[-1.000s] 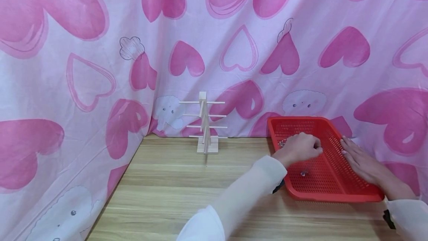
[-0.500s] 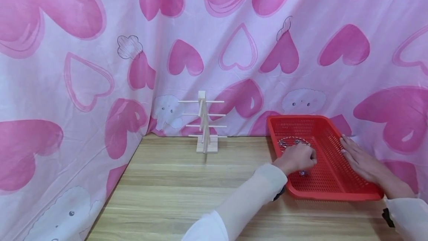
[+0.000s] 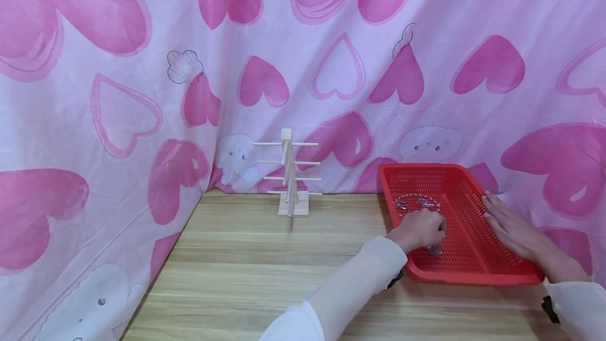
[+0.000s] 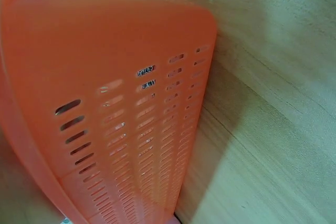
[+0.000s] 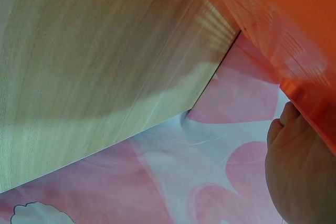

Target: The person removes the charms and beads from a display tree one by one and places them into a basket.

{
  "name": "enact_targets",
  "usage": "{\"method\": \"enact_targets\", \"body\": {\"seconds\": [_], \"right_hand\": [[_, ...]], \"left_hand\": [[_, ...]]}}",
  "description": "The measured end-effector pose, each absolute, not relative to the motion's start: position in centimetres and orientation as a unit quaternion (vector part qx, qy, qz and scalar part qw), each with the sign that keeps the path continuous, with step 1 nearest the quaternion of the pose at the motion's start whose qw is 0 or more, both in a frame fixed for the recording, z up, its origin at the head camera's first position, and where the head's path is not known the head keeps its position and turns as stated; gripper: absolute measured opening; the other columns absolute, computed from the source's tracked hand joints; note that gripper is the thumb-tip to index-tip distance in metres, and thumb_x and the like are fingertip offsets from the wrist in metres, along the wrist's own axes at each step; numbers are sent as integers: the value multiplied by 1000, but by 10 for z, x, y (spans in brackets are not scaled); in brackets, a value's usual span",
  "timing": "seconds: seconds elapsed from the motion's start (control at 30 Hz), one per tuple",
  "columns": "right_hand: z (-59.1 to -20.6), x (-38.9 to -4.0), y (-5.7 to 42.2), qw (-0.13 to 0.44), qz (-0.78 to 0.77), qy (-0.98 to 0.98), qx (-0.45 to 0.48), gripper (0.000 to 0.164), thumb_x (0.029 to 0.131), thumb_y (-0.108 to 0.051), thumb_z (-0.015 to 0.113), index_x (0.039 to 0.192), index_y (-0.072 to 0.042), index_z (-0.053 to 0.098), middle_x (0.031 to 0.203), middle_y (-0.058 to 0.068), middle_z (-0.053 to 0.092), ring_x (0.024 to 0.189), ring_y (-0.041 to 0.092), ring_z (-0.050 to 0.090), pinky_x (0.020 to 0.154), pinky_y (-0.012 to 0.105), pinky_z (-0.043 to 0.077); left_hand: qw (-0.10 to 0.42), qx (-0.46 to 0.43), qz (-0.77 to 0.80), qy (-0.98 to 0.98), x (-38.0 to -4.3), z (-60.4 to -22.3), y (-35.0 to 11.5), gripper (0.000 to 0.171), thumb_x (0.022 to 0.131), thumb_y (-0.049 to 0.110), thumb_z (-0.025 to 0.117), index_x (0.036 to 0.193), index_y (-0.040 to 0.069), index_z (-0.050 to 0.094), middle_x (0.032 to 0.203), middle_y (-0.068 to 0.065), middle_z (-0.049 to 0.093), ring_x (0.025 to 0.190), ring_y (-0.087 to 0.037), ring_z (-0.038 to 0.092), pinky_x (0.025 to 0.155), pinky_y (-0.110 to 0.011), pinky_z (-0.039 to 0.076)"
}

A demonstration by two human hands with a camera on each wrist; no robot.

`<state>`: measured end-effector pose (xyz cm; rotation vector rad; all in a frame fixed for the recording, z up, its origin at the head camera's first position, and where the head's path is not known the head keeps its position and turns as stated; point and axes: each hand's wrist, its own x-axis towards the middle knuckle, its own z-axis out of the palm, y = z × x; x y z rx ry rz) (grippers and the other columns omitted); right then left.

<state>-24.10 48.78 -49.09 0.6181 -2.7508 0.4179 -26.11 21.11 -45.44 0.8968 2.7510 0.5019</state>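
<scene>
My left hand [image 3: 418, 228] reaches over the near-left rim into a red plastic basket [image 3: 478, 278], its fingers bent downward. Fingertips are hidden behind the hand, so I cannot tell whether they pinch anything. A small cluster of shiny beads [image 3: 433, 250] shows just below that hand. Beyond it on the basket floor lies a beaded string [image 3: 428, 202] with dark, glittering pieces. My right hand [image 3: 513, 228] rests with extended fingers along the basket's right rim; the right wrist view shows this hand [image 5: 299, 166] against the basket's edge. Through slots in the basket wall [image 4: 105, 35], the left wrist view shows glints of beads.
A pale wooden rack [image 3: 290, 178] with several thin horizontal pegs stands at the back of the wood-grain table [image 3: 227, 272]. Pink heart-patterned cloth [image 3: 265, 83] hangs behind and to the left. The basket sits near the table's right side, close to the cloth.
My left hand has drawn back toward the near side of the basket, uncovering the beaded string. The bead cluster below it has shifted slightly. My right hand has stayed at the rim.
</scene>
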Motion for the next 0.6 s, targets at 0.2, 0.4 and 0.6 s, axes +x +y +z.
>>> {"method": "enact_targets", "body": {"seconds": [0.2,0.4,0.6], "right_hand": [[-491,-238,490,144,145,-955,213,58,114,-13,37,164,11,20,176,28,10,148,-21,-17,116,1,-13],[-486,-239,486,112,152,-959,209,56,114,-13,35,161,16,22,175,31,8,161,2,-16,118,6,-14],[-441,-248,463,20,174,-973,147,60,116,-24,38,161,13,27,161,46,30,147,68,29,119,80,29]], "left_hand": [[110,301,184,929,-261,-451,212,13,104,34,69,114,35,78,87,18,66,73,2,57,68,-14,48],[106,305,219,921,-269,-445,203,11,105,31,68,111,33,77,87,17,65,75,1,59,68,-13,49],[83,324,253,908,-281,-424,180,13,105,30,68,115,31,76,89,18,67,77,2,60,69,-11,49]]}}
